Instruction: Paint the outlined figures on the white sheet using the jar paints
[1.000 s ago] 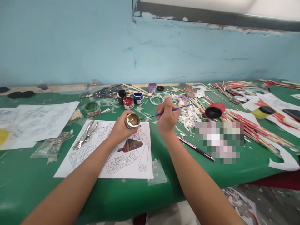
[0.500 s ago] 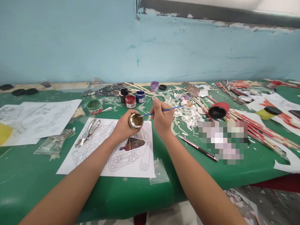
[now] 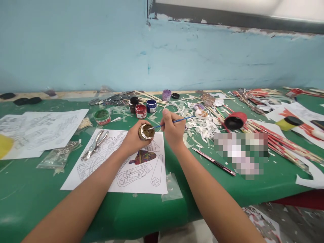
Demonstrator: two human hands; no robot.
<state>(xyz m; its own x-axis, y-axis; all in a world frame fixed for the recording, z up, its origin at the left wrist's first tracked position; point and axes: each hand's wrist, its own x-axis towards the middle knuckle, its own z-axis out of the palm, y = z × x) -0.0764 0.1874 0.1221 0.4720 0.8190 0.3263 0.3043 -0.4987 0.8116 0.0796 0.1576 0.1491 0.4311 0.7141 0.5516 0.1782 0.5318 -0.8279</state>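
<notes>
The blue wall (image 3: 88,44) fills the upper part of the frame, and below it the green table cover (image 3: 121,216) spreads from side to side. On the cover, left of the lower centre, lies the white drawing sheet (image 3: 148,187), printed with line figures. Other printed sheets (image 3: 54,128) lie at the left edge. Red-stained sticks (image 3: 280,145) stretch across the right side, near a pixelated patch whose contents cannot be made out.

Near the centre, the left hand (image 3: 134,140) is wrapped around the side of the open jar (image 3: 146,132), above the upper right of the drawing sheet. The right hand (image 3: 174,131), just right of it, is closed in a narrow pinch on the blue brush (image 3: 181,119), whose tip end reaches into the jar's mouth.

The pink cutter (image 3: 214,162) lies slantwise right of the right forearm. The silver pliers (image 3: 95,145) rest on the drawing sheet's upper left. Right of them, partly below the held jar, a painted shape (image 3: 145,157) shows dark, mixed colours on the same sheet.

The red tipped jar (image 3: 241,118) lies right of centre. Behind the hands stand a red jar (image 3: 140,111), a blue jar (image 3: 151,106) and a purple jar (image 3: 166,95); a green jar (image 3: 102,117) sits farther left. White scraps (image 3: 206,126) litter the cover right of the right hand.
</notes>
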